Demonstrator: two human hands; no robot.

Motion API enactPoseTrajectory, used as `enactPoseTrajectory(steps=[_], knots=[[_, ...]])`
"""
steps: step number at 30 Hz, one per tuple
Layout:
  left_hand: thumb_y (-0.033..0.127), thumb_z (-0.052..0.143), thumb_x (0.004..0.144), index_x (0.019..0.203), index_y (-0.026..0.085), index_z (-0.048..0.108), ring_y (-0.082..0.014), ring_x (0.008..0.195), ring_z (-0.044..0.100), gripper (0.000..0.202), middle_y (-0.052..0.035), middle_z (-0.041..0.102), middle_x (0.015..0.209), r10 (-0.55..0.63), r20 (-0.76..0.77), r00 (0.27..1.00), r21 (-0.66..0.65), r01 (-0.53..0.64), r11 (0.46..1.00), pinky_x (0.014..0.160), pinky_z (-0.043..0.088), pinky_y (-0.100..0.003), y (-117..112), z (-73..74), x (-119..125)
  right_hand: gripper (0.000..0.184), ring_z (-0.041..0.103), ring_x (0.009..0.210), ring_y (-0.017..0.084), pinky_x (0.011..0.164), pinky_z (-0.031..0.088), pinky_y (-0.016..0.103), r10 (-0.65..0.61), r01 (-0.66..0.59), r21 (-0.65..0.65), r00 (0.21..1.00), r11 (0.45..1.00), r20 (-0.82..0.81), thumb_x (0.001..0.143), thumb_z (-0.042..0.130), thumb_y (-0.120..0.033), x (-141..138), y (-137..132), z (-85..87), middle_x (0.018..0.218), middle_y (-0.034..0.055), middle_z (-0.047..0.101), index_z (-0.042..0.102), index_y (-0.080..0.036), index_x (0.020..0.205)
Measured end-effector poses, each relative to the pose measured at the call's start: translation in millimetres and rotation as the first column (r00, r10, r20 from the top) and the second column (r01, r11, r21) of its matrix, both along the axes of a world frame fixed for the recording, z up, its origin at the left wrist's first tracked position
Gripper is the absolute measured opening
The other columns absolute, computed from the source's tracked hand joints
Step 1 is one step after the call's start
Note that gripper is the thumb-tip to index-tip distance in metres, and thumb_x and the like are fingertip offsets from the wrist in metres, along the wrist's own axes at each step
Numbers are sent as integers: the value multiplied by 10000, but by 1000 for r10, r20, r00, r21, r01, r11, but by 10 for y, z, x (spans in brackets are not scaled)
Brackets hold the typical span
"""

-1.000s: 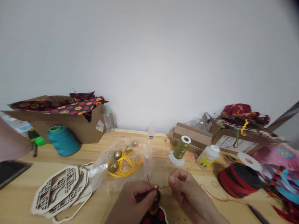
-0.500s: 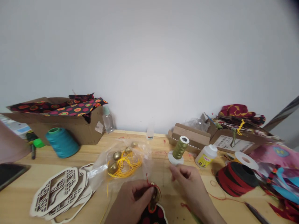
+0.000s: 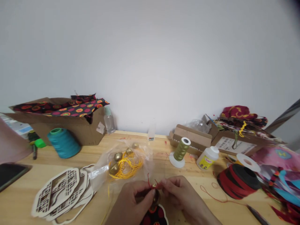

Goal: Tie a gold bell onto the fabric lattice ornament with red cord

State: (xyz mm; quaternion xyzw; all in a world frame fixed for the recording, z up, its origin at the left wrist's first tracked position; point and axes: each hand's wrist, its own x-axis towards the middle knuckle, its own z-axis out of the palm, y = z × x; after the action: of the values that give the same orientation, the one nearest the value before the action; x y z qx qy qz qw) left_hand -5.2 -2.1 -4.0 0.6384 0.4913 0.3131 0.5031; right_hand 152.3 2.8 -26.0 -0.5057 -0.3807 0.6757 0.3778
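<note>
From the head view, at a wooden bench [image 3: 18,198], we see our left hand [image 3: 131,200] with thumb and fingers clamped on the top of a dark, rounded bell [image 3: 156,199], beside a small gold bead [image 3: 154,186]. Our right hand [image 3: 182,193], just beside it, has its fingertips pinched together on a red cord [image 3: 148,182] at the bead. A dotted dark cloth piece [image 3: 153,217] with a pale edge hangs below the bell, at the picture's lower edge.

We judge that a hard tug from the right hand could pull the thin cord out of our pinch, and a loosened left grip could let bead and bell twist. The short cord ends leave us little to hold.

In front of us, a clear bag [image 3: 99,172] holds brass-coloured bells [image 3: 114,168] and a tangle of yellow cord [image 3: 127,167]. Printed cloth [image 3: 72,108] overflows the left cardboard box [image 3: 65,131]; maroon fabric [image 3: 236,112] tops the right carton [image 3: 215,142]. Clear plastic [image 3: 201,126] shows behind a narrow box [image 3: 193,137]. What fills the capped white bottle [image 3: 208,157], we cannot tell.
</note>
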Motion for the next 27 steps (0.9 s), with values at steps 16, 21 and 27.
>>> enactPoseTrajectory(steps=[16, 21, 27], knots=[[252, 459, 711, 490, 148, 535, -115, 471, 468, 256, 31, 492, 447, -70, 35, 997, -55, 72, 996, 469, 355, -194, -2, -96, 71, 236, 249, 343, 12, 360, 178, 155, -231, 215, -87, 931, 973, -282, 497, 773, -307, -100, -59, 59, 358, -96, 374, 627, -129, 544], [256, 458, 733, 588, 126, 592, -119, 528, 464, 237, 25, 504, 514, -103, 90, 991, -127, 114, 985, 512, 360, -205, 31, -130, 27, 239, 253, 355, 16, 342, 138, 145, -228, 217, -70, 916, 974, -330, 574, 734, -322, -92, -56, 22, 379, -88, 376, 613, -125, 634], [272, 504, 702, 628, 109, 637, -119, 550, 451, 223, 21, 518, 538, -57, 139, 989, -158, 79, 984, 523, 348, -209, 42, -209, 16, 268, 293, 392, 22, 363, 175, 146, -180, 182, -24, 930, 983, -319, 583, 725, -349, -50, -50, 43, 429, -67, 406, 632, -111, 663]])
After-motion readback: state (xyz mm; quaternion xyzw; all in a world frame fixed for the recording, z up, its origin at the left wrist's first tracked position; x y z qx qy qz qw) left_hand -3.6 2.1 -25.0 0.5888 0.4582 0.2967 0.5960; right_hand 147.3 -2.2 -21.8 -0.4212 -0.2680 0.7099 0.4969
